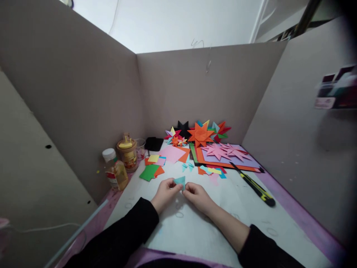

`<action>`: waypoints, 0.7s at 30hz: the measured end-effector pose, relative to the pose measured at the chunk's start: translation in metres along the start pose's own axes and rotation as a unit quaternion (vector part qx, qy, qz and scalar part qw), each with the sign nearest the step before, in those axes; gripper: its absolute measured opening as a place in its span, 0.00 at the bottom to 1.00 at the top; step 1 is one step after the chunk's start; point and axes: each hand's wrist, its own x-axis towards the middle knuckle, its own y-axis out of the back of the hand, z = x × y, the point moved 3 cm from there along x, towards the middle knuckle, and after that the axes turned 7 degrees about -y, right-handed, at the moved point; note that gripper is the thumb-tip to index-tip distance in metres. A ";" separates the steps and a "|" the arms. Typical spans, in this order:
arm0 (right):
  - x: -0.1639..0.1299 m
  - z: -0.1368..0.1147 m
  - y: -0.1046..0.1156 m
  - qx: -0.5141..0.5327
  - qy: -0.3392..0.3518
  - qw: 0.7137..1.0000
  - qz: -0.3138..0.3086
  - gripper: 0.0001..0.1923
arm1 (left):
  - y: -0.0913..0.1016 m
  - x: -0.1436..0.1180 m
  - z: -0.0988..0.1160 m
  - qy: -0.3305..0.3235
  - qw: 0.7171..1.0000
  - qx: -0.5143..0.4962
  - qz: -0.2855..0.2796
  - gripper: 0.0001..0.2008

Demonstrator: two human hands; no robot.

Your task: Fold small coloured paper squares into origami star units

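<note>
Two-handed hold on a piece of light-blue paper (pixel 180 180) above a white sheet (pixel 200 238); bearings are taken from the paper, 12 o'clock pointing away from the person. Nearest, black sleeves (pixel 122 232) enter at 8 and 4 o'clock. The left hand (pixel 166 192) pinches the paper between thumb and fingers from the 8 o'clock side; the right hand (pixel 198 196) grips its edge from 4 o'clock, fingertips drawn together. A yellow-and-black cutter (pixel 254 187) lies at 3 o'clock, a capped bottle (pixel 117 173) stands at 9, and a green paper (pixel 149 172) lies at 10. Just beyond the hands, small folded blue pieces (pixel 190 167) lie at 1 o'clock. Farther off are a pink sheet (pixel 170 153) at 11 and pink folded stars (pixel 216 151) on stacked sheets (pixel 202 160) at 2. Farthest, an orange star (pixel 200 134) stands at 1 o'clock and a black star (pixel 183 128) at 12.
</note>
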 end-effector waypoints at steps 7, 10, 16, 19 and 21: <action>-0.001 -0.004 0.008 -0.003 -0.036 0.999 -0.011 0.10 | 0.010 0.006 0.012 -0.026 0.997 0.043 0.065 0.17; -0.001 -0.001 0.016 -0.049 -0.041 0.998 0.011 0.09 | 0.027 0.004 0.025 -0.063 0.985 0.094 0.131 0.16; 0.001 0.004 0.023 -0.262 -0.099 0.958 0.065 0.13 | 0.108 -0.034 0.050 -0.214 0.733 0.345 0.546 0.34; 0.002 0.004 0.024 -0.320 -0.126 0.938 0.048 0.19 | 0.145 -0.036 0.034 -0.092 0.719 0.388 0.570 0.45; 0.002 0.005 0.025 -0.317 -0.123 0.940 0.032 0.20 | 0.160 -0.034 0.022 -0.016 0.732 0.379 0.566 0.49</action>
